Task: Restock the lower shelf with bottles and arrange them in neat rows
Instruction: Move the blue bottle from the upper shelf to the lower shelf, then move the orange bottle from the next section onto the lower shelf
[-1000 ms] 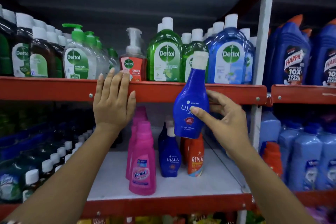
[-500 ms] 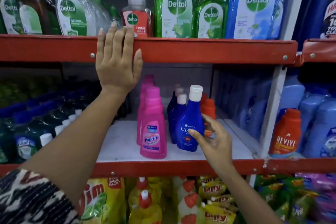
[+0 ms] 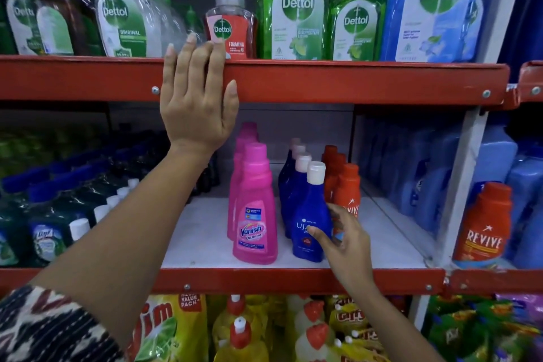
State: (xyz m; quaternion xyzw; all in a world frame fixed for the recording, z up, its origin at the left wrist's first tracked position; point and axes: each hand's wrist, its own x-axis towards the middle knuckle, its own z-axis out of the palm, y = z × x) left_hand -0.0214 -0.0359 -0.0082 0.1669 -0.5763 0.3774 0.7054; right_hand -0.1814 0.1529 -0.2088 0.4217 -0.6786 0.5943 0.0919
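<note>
A blue Ujala bottle (image 3: 311, 214) with a white cap stands upright at the front of the blue row on the white lower shelf (image 3: 199, 232). My right hand (image 3: 342, 241) grips its lower right side, thumb across the label. Behind it stand several more blue bottles (image 3: 293, 182). A row of pink Vanish bottles (image 3: 255, 209) stands to the left, a row of orange Revive bottles (image 3: 345, 185) to the right. My left hand (image 3: 197, 103) rests flat on the red upper shelf rail (image 3: 352, 82), holding nothing.
Dettol bottles (image 3: 296, 9) fill the upper shelf. Dark green bottles (image 3: 50, 232) crowd the lower shelf's left side. A white upright post (image 3: 461, 173) separates the bay with light blue bottles and an orange Revive bottle (image 3: 482, 226). Yellow bottles and pouches (image 3: 241, 332) sit below.
My right hand brought the blue bottle down from in front of the upper rail and set it on the lower shelf at the front of the blue row. The camera tilted downward and moved closer.
</note>
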